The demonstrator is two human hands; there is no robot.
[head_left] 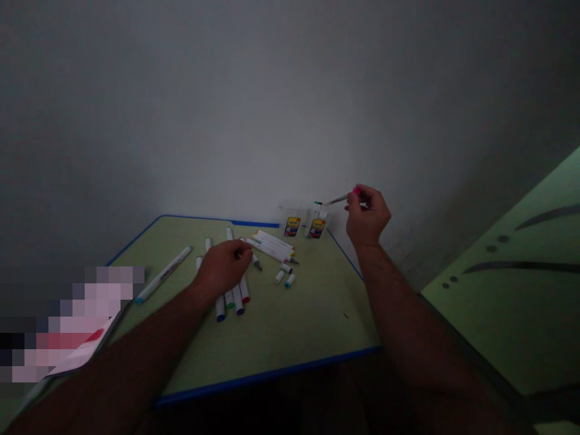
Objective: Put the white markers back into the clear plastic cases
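Observation:
My right hand [368,216] is raised at the right and pinches a marker [339,199] by its pink end. The marker points left, its far end close to the top of a clear plastic case [317,225] with a yellow and dark label. Dark and green marker ends show at that case's opening. My left hand [224,264] is over a group of white markers [238,304] with coloured ends, its fingers curled together. A dark-tipped marker [256,262] pokes out beside its fingertips; whether the fingers grip it is hidden.
A second clear case [292,225] stands against the wall. Several white markers [274,244] lie mid-table, with loose caps [289,280] nearby. One blue-ended marker [164,273] lies at left. A partly pixelated pink and white sheet [84,344] covers the left edge. The table [294,326] has blue edging.

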